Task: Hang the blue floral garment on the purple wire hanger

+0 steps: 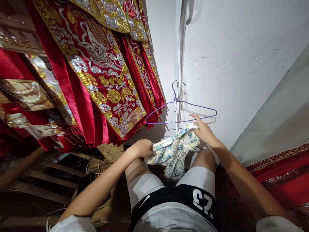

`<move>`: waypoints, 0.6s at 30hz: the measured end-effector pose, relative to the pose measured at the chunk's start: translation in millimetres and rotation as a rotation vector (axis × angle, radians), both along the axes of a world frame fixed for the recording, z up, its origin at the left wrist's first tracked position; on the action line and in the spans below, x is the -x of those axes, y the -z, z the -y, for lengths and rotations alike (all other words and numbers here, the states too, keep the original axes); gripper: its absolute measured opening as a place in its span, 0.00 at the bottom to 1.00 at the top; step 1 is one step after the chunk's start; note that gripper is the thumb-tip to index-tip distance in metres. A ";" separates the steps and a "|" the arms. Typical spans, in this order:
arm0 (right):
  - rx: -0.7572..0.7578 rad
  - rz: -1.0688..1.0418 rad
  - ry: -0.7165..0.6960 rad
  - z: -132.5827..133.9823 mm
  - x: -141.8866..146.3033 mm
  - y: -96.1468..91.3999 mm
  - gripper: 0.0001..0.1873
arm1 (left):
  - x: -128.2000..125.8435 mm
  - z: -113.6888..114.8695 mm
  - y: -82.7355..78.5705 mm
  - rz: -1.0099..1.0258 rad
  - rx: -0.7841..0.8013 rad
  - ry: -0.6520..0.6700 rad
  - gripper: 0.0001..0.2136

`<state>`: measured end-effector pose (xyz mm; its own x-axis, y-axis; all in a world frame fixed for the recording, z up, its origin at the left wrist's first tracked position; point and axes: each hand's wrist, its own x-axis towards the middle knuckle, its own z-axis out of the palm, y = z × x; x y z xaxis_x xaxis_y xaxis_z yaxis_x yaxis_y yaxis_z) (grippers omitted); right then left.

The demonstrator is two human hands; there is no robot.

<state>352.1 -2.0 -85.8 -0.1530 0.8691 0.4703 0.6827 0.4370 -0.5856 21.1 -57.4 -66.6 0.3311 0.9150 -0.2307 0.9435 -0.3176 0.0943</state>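
Observation:
A white garment [178,149] with a blue, yellow and green floral print hangs between my two hands, its banded edge stretched out at the top. Whether it is shorts or a shirt, I cannot tell. My left hand [143,147] is closed on the left end of the band. On the right end, my right hand [203,131] pinches the band, its index finger stretched out toward the hanger. Just above the garment hangs a bare purple clothes hanger [190,103], its hook [174,85] up by a white vertical strip.
Red embroidered robes [103,71] with gold and silver sequins hang at the left. A white wall [231,48] with peeling patches faces me. Wooden slats [53,178] lie low on the left, and red fabric [285,183] runs along the lower right.

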 end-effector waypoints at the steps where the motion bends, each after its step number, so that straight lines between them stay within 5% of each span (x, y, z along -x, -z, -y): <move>1: 0.008 0.008 -0.026 -1.0 0.8 0.3 0.38 | 1.0 -2.7 3.5 0.005 -0.026 -0.005 0.06; 6: -0.011 -0.006 0.020 -3.1 -8.6 0.4 0.24 | 10.0 -14.0 15.1 0.187 -0.318 -0.053 0.05; 12: -0.007 -0.052 0.031 5.5 -16.8 -15.7 0.24 | 20.5 -31.5 -2.2 0.390 -0.690 -0.034 0.09; 18: 0.006 -0.075 0.014 16.9 -19.5 -33.9 0.19 | 10.4 -53.8 -21.7 0.286 -0.318 -0.166 0.11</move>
